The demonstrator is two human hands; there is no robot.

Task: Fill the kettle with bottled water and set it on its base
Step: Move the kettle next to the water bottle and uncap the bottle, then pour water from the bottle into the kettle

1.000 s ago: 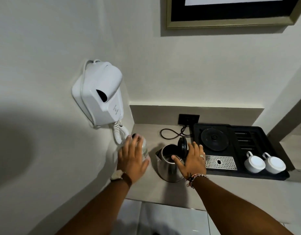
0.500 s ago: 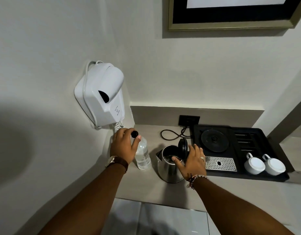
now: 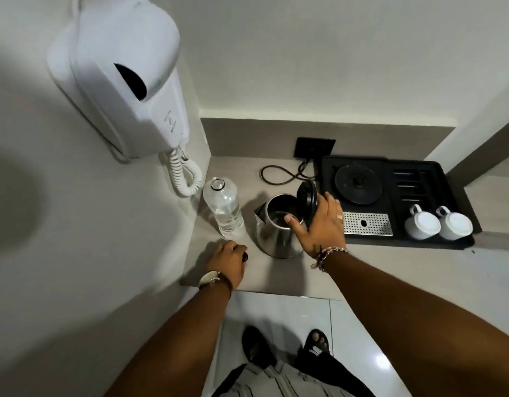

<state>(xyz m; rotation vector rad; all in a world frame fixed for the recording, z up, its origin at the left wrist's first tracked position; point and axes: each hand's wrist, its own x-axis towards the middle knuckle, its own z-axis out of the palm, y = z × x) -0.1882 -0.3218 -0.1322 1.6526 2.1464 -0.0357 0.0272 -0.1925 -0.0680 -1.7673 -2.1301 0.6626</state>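
Observation:
A steel kettle (image 3: 276, 239) stands on the grey counter with its black lid (image 3: 307, 202) tipped up and open. My right hand (image 3: 319, 224) grips the kettle at its handle side, thumb over the rim. Left of the kettle a clear water bottle (image 3: 224, 207) stands upright with its neck uncapped. My left hand (image 3: 228, 260) rests low on the counter in front of the bottle, fingers closed around the small black bottle cap (image 3: 244, 257). The round black kettle base (image 3: 358, 183) sits in a black tray (image 3: 459, 193) to the right.
A white wall-mounted hair dryer (image 3: 124, 81) with a coiled cord hangs just above the bottle. Two upturned white cups (image 3: 438, 224) and a metal drip grille (image 3: 366, 224) lie in the tray. A black power cord (image 3: 279, 174) loops from a wall socket (image 3: 314, 147). The counter edge runs below my hands.
My left hand took the black cap off the bottle and moved down to the counter front with it. The bottle now stands open. My right hand stayed on the kettle.

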